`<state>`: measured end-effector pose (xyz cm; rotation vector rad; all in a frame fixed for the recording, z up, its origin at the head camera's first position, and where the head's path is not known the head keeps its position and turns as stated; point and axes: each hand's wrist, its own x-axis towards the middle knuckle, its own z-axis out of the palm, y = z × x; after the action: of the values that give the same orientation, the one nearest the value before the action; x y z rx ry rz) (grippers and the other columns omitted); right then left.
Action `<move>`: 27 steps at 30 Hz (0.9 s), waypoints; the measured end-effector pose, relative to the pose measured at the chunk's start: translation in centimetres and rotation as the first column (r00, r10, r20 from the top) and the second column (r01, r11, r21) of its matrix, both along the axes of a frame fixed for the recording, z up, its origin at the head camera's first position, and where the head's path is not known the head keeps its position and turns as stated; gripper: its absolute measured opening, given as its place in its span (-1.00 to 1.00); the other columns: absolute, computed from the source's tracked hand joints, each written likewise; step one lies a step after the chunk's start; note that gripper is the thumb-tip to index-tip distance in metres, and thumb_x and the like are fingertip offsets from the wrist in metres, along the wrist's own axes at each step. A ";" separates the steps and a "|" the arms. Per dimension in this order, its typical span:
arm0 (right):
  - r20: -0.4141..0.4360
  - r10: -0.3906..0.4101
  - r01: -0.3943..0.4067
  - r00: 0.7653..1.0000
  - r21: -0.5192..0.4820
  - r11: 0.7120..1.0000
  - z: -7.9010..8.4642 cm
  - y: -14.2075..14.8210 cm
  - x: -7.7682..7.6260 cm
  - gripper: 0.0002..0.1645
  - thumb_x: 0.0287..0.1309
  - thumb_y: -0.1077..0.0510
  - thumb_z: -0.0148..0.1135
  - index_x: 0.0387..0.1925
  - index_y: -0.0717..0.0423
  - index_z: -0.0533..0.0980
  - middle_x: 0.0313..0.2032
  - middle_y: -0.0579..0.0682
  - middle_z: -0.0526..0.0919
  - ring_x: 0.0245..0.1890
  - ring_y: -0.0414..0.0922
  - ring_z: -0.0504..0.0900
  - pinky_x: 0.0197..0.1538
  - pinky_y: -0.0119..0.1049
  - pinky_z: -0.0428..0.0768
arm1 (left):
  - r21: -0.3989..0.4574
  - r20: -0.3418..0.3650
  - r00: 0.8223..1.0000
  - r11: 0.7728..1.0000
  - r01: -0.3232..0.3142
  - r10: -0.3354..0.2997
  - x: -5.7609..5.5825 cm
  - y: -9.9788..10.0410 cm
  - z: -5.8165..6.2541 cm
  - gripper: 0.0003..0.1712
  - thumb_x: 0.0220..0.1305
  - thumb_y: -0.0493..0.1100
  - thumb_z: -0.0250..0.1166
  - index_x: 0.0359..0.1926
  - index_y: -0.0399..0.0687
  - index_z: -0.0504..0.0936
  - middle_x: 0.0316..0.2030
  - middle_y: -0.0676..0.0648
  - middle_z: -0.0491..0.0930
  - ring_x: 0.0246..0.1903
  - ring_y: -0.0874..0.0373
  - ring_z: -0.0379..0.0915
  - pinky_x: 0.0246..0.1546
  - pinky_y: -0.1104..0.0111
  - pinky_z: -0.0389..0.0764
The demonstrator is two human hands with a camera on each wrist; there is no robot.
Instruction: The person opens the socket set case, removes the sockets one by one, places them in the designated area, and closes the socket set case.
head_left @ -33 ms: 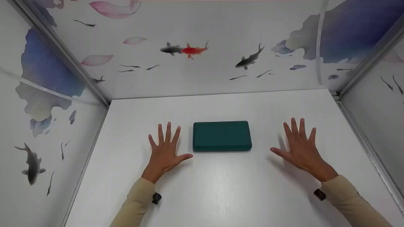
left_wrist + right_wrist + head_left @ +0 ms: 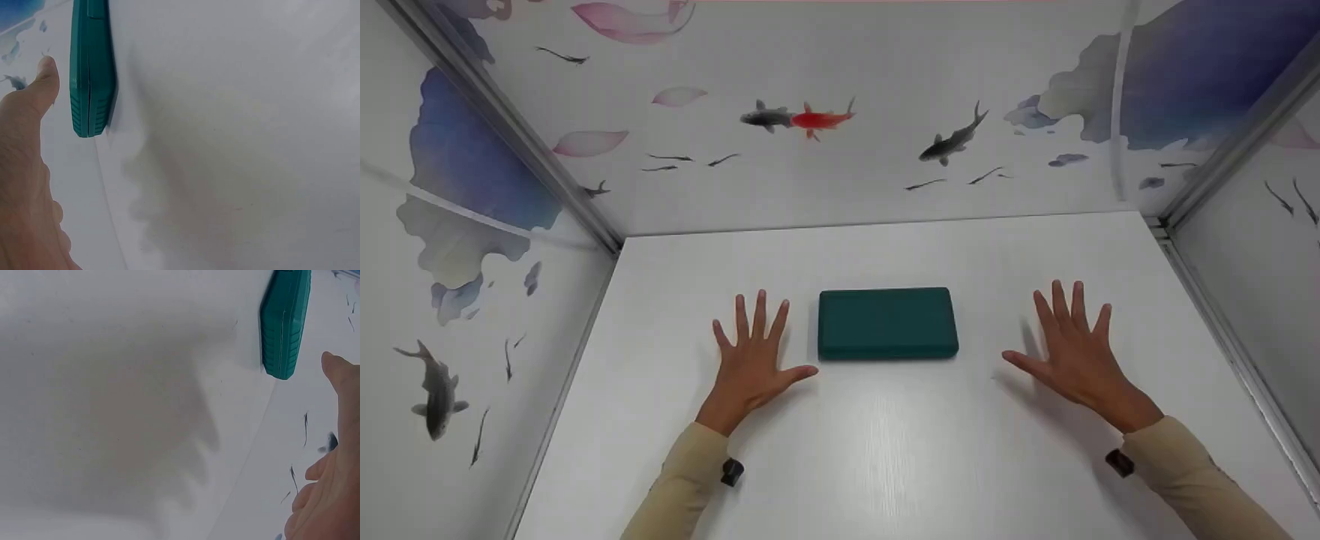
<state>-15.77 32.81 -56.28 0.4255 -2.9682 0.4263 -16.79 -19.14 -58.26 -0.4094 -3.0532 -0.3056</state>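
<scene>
A dark green, rectangular plastic case (image 2: pixel 888 324) lies closed on the white table in front of me. Its ribbed end and the seam between its two halves show in the left wrist view, where the case (image 2: pixel 91 73) is near my thumb. My left hand (image 2: pixel 754 364) is to the left of the case, palm down with fingers spread, its thumb tip close to the case's near left corner. Farther off on the right, my right hand (image 2: pixel 1076 356) hovers with spread fingers, casting a shadow on the table. Both hands hold nothing.
White panels printed with fish and petals enclose the table (image 2: pixel 885 435): a back wall (image 2: pixel 840 180), a left wall (image 2: pixel 562 292) and a right wall (image 2: pixel 1245 247). Metal rails run along the corners. A small black device (image 2: pixel 732 472) sits under the left cuff, another device (image 2: pixel 1120 463) under the right.
</scene>
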 end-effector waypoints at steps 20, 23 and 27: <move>0.052 0.008 0.002 0.999 -0.177 0.984 -0.3 -2.9 0.3 0.21 0.41 -0.36 0.37 0.68 0.36 0.18 0.71 0.43 0.00 0.72 0.43 -0.19 0.60 0.57 -0.20 | 0.075 0.038 0.999 0.997 0.017 -0.020 0.0 0.5 -0.6 0.44 0.21 0.76 0.16 0.82 0.05 -0.04 0.79 -0.24 -0.30 0.73 -0.40 -0.51 0.50 -0.59 -0.35; 0.056 0.018 -0.004 0.998 -0.232 0.973 -0.4 -4.2 0.7 0.11 0.43 -0.28 0.41 0.65 0.35 0.25 0.70 0.40 0.07 0.72 0.42 -0.11 0.60 0.54 -0.08 | 0.105 0.062 0.997 0.994 0.031 -0.038 -0.1 0.8 -1.0 0.43 0.24 0.73 0.19 0.82 0.04 -0.08 0.79 -0.21 -0.30 0.74 -0.36 -0.51 0.53 -0.55 -0.38; 0.044 0.029 -0.016 0.999 -0.287 0.958 -0.6 -6.0 1.3 -0.01 0.44 -0.17 0.45 0.61 0.32 0.33 0.68 0.35 0.17 0.70 0.38 0.02 0.58 0.55 0.06 | 0.145 0.088 0.993 0.987 0.062 -0.076 -0.3 1.3 -1.4 0.42 0.28 0.69 0.23 0.83 0.05 -0.12 0.80 -0.19 -0.29 0.75 -0.30 -0.46 0.58 -0.48 -0.37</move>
<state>-14.49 26.80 -56.88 0.4211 -2.8825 0.8665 -17.04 -17.80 -59.71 -0.5070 -3.0852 -0.5572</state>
